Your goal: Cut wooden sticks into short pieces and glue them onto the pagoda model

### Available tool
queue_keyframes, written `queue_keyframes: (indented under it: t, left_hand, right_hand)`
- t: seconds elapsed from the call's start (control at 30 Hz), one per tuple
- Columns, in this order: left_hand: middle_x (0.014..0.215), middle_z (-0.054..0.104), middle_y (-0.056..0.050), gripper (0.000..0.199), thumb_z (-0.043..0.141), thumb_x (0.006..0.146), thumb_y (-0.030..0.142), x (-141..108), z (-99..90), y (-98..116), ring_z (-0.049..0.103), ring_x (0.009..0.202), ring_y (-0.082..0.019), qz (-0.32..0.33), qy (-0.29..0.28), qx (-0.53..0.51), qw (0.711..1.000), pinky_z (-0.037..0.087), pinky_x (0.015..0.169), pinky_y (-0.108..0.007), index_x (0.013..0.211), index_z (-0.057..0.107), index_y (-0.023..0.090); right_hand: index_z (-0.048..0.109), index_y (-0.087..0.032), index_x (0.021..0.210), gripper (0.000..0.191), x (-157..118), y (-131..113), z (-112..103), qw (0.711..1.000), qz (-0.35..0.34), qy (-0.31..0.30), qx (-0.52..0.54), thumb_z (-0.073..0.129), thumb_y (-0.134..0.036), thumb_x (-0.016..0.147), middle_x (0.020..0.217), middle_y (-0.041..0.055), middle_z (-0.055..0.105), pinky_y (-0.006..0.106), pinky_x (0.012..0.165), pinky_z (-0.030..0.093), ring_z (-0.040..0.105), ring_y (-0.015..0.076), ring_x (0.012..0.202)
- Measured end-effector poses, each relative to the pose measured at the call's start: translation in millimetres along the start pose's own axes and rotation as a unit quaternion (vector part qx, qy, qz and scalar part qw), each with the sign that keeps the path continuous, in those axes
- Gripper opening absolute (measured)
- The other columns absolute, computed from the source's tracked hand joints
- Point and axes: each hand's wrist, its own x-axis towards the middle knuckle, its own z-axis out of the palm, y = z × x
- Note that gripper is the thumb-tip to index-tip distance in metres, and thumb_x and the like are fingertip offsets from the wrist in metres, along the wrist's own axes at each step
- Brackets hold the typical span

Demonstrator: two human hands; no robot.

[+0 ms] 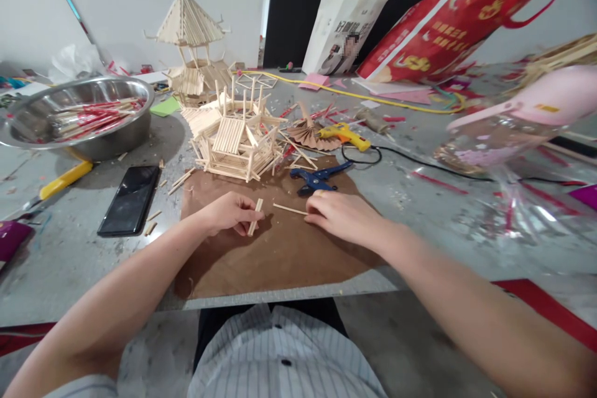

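My left hand (237, 214) is closed around a short bundle of pale wooden sticks (254, 217), held upright and slightly tilted over a brown sheet (224, 270). A single thin wooden stick (289, 209) is pinched at its right end by my right hand (329, 214), its other end pointing toward my left hand. Just beyond my right hand lies a blue hand cutter (314, 179). Behind both hands stands a small six-sided stick building (231, 137), with upright posts and slatted roof panels. A taller stick pavilion (190, 22) with a pointed roof rises behind it.
A black phone (129, 201) and a metal bowl (144, 96) of red-and-pale sticks stand at left, near a yellow-handled tool (65, 180). Beyond my right hand are a yellow glue gun (347, 135) with its cord and a pink-lidded clear container (494, 143). Bags stand at the back.
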Motion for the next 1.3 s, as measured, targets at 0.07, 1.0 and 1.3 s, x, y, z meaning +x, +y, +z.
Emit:
queue_keyframes:
  t: [0.07,1.0,1.3]
  left_hand:
    - [0.056,0.057,-0.001,0.033,0.061,0.064,0.042,0,-0.1,1,0.053,0.048,-0.008,0.006,0.002,-0.003,1.000,0.045,0.046,-0.018,0.068,0.058,0.010]
    - [0.060,0.061,-0.001,0.020,0.061,0.067,0.030,5,19.1,7,0.054,0.053,-0.007,0.089,0.113,-0.037,0.989,0.047,0.053,-0.019,0.070,0.064,0.010]
    - [0.063,0.062,-0.002,0.022,0.059,0.069,0.031,6,17.6,5,0.055,0.053,-0.007,0.098,0.100,0.008,0.990,0.048,0.053,-0.019,0.074,0.066,0.010]
  right_hand:
    - [0.054,-0.020,0.077,0.021,2,-5,1,0.999,-0.004,-0.032,-0.001,0.039,-0.033,0.082,0.085,0.0033,0.058,0.026,0.057,0.035,0.055,0.0172,0.077]
    - [0.053,-0.015,0.072,0.030,43,-52,29,0.636,0.083,0.081,0.763,0.066,-0.039,0.061,0.051,-0.0030,0.058,0.021,0.046,0.049,0.057,0.0092,0.045]
    - [0.058,-0.014,0.074,0.028,41,-53,29,0.644,0.062,0.071,0.759,0.068,-0.037,0.061,0.053,-0.0017,0.061,0.020,0.049,0.049,0.057,0.0087,0.048]
